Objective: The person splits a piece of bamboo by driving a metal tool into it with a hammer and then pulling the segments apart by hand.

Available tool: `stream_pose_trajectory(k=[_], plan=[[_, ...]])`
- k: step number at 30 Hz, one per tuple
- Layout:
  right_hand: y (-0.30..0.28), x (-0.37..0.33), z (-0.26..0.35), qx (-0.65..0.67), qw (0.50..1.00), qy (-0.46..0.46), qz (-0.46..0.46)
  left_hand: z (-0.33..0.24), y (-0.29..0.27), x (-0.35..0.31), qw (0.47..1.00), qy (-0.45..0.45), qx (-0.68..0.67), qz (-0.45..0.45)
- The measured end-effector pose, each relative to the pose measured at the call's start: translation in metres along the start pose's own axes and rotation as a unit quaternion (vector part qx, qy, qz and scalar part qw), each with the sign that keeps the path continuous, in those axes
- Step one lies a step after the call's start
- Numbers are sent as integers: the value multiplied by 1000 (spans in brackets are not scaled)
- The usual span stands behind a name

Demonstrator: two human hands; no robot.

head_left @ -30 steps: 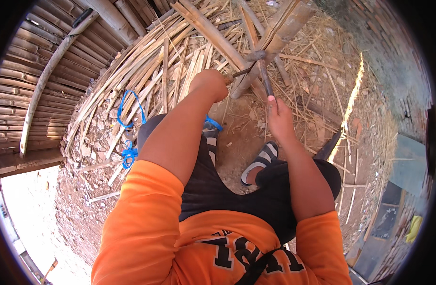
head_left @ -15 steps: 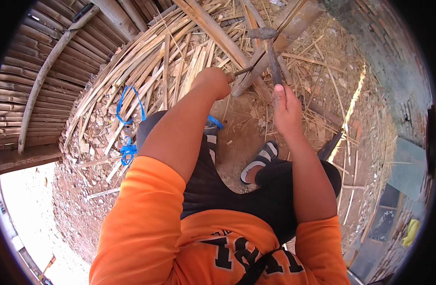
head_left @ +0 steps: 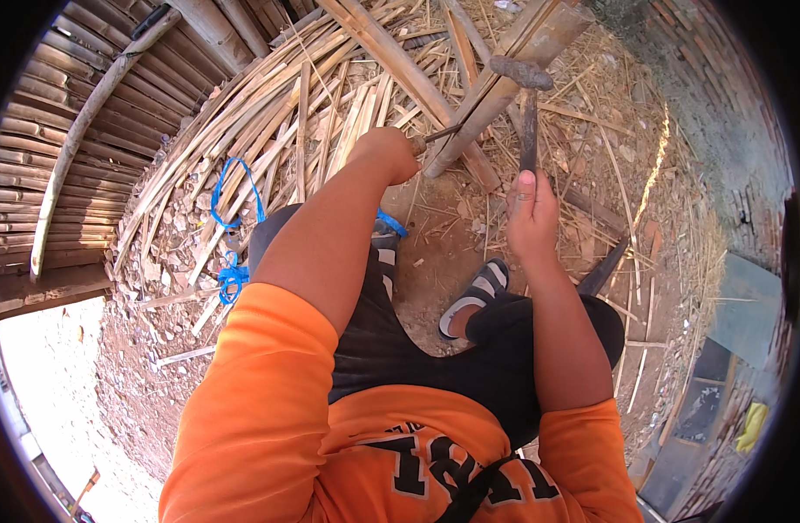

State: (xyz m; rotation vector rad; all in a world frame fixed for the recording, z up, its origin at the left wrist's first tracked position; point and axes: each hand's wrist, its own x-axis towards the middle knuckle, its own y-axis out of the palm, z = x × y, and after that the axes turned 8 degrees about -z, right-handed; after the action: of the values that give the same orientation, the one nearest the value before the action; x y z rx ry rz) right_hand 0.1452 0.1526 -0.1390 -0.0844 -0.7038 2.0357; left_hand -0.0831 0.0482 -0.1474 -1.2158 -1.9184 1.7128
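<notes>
Outward points the hammer (head_left: 529, 126), head (head_left: 518, 71) crosswise, thin tool (head_left: 444, 133) slanting right

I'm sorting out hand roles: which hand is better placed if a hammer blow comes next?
Probably the right hand: it grips the hammer, whose head overlaps the bamboo pole here. The left hand is busy holding a thin dark tool at the pole.

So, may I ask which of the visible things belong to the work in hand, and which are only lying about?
In use:
blade, in the left hand, its far end at the pole
hammer, in the right hand

Apparently lying about:
blue strap
bamboo strips, possibly related
yellow thing, far right, unclear
</notes>
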Motion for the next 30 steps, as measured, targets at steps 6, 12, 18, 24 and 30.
stream_pose_trajectory(k=[6,12,18,24,30], plan=[[11,-3,-41,-105,992,51,51,-6,16,14,1000,16,-4,-17],[-4,5,-7,22,999,22,-37,2,14,12,1000,-4,-11,5],[9,-4,-27,-147,987,34,53,-5,20,13,1000,23,1,-16],[9,-3,-25,-28,999,15,-3,-6,14,10,1000,-16,-16,-1],[15,-7,-43,-111,993,21,17,0,41,27,999,43,24,-15]])
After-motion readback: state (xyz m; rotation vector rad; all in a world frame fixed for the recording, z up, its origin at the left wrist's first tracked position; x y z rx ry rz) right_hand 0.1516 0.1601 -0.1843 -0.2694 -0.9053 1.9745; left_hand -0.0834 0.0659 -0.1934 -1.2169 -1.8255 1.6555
